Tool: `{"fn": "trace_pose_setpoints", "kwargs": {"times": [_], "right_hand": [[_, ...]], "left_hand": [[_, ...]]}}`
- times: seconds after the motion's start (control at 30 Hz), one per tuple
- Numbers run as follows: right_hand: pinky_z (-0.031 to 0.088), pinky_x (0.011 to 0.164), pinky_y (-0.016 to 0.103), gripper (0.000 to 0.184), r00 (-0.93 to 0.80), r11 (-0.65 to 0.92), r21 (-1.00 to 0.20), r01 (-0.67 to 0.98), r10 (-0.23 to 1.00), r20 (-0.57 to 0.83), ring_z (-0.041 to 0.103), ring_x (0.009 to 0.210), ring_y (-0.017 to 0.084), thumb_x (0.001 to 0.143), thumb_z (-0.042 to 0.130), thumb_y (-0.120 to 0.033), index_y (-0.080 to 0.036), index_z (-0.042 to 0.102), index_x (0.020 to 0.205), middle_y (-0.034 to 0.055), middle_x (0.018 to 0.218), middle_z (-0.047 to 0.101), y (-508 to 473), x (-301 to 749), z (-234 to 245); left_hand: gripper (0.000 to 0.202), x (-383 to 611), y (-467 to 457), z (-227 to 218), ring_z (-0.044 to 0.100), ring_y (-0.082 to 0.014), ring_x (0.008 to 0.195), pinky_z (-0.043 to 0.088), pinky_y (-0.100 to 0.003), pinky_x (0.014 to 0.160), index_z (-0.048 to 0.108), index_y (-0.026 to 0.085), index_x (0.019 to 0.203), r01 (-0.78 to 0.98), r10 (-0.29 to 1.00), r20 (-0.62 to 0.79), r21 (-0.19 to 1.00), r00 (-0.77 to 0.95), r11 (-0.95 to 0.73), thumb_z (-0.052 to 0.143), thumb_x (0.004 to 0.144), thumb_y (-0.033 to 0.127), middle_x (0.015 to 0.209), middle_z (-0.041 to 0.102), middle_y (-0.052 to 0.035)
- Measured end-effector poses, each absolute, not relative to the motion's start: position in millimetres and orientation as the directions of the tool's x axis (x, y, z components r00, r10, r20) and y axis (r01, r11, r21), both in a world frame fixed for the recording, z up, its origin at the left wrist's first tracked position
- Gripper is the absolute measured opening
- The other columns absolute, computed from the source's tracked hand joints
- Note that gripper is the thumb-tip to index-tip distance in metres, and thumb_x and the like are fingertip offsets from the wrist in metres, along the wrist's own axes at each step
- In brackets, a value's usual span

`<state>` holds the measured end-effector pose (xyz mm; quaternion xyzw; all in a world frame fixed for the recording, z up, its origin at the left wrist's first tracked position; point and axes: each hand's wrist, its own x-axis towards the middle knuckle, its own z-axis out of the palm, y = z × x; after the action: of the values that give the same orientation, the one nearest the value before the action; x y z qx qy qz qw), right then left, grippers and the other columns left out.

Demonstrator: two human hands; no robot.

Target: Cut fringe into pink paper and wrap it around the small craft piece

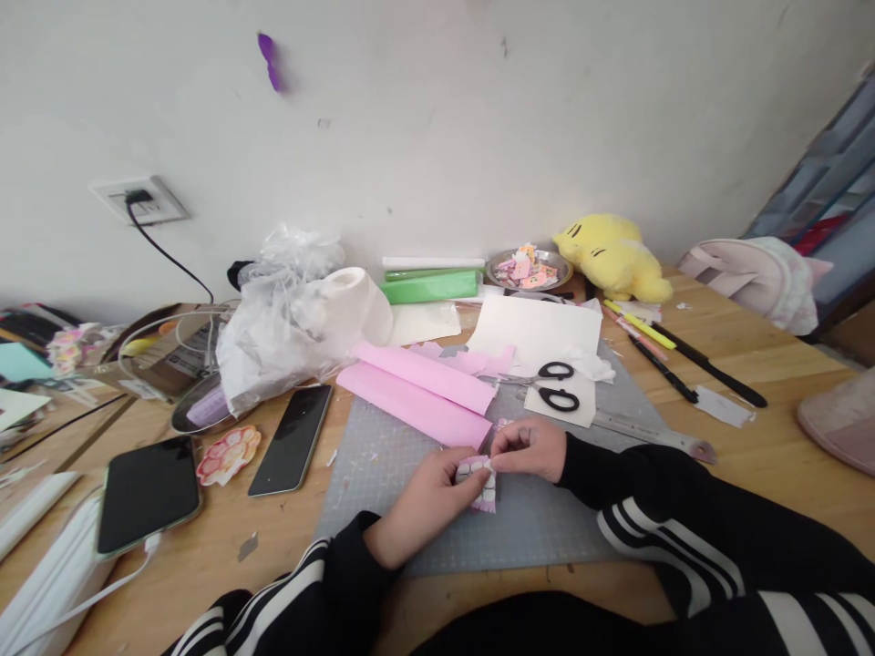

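My left hand (437, 497) grips a small pink-and-white piece of paper (486, 497) with dark lines and a fringed lower edge, thumb on top. At the paper's upper right edge, my right hand (530, 448) is closed in a pinch; what sits between its fingertips is too small to make out. Both hands rest over the grey cutting mat (547, 528). Just beyond them lies a rolled pink paper sheet (424, 392). Black-handled scissors (559, 399) lie near my right hand, partly on white paper, with a clear ruler (649, 435) beside them.
Two phones (291, 442) and a paper flower (229, 454) are at left. Behind stand a plastic bag (273, 319), a white roll (355, 305), green rolls (430, 287), a metal dish of cutouts (530, 271) and a yellow plush toy (612, 255). Pens (663, 369) lie right.
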<state>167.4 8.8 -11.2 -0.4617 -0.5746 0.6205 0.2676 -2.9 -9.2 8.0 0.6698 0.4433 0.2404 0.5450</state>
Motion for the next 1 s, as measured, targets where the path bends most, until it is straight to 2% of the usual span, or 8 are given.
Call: {"fn": "trace_pose_setpoints", "kwargs": {"times": [0.07,0.2,0.37,0.7,1.0], "right_hand": [[0.032,0.040,0.016,0.023,-0.434,-0.222,-0.956,0.192,0.854,-0.286,0.041,0.043,0.004,0.057,0.066,-0.033,-0.012,0.058,0.062,-0.0044,0.048,0.048,9.6,167.8,-11.3],[0.034,0.040,0.016,0.031,-0.457,-0.282,-0.951,0.129,0.834,-0.310,0.044,0.042,0.004,0.057,0.064,-0.039,-0.012,0.057,0.068,-0.0042,0.049,0.049,11.5,168.6,-12.0],[0.033,0.038,0.016,0.027,-0.463,-0.281,-0.951,0.127,0.831,-0.307,0.044,0.041,0.004,0.056,0.066,-0.035,-0.012,0.058,0.068,-0.0047,0.048,0.049,9.8,167.4,-14.0],[0.034,0.040,0.016,0.026,-0.463,-0.269,-0.953,0.137,0.833,-0.302,0.045,0.041,0.004,0.057,0.066,-0.034,-0.011,0.058,0.068,-0.0046,0.047,0.049,7.7,166.2,-8.8],[0.033,0.039,0.015,0.023,-0.432,-0.272,-0.949,0.159,0.845,-0.314,0.043,0.040,0.003,0.058,0.064,-0.032,-0.012,0.056,0.068,-0.0050,0.049,0.049,5.7,164.2,-10.0]], "left_hand": [[0.024,-2.7,-9.0,7.4,0.036,-0.0090,0.051,0.030,-0.019,0.049,0.051,0.014,0.058,0.316,0.858,-0.172,0.949,0.484,0.011,0.052,0.071,0.034,0.053,0.042,0.0034],[0.025,-2.5,-8.9,4.1,0.039,-0.0086,0.049,0.034,-0.020,0.047,0.052,0.013,0.066,0.167,0.847,-0.240,0.969,0.473,0.181,0.054,0.071,0.037,0.055,0.044,0.0030],[0.026,-2.1,-9.9,2.4,0.042,-0.0085,0.048,0.037,-0.020,0.045,0.051,0.012,0.068,0.067,0.850,-0.242,0.969,0.468,0.239,0.055,0.070,0.038,0.055,0.046,0.0023],[0.025,-2.4,-9.8,5.2,0.039,-0.0080,0.051,0.034,-0.019,0.047,0.052,0.011,0.067,0.127,0.862,-0.235,0.972,0.450,0.198,0.055,0.070,0.036,0.056,0.043,0.0032],[0.026,-4.7,-9.0,3.1,0.042,-0.0108,0.056,0.035,-0.021,0.053,0.054,0.012,0.067,0.302,0.880,-0.160,0.953,0.448,0.019,0.048,0.074,0.036,0.059,0.049,0.0007]]}}
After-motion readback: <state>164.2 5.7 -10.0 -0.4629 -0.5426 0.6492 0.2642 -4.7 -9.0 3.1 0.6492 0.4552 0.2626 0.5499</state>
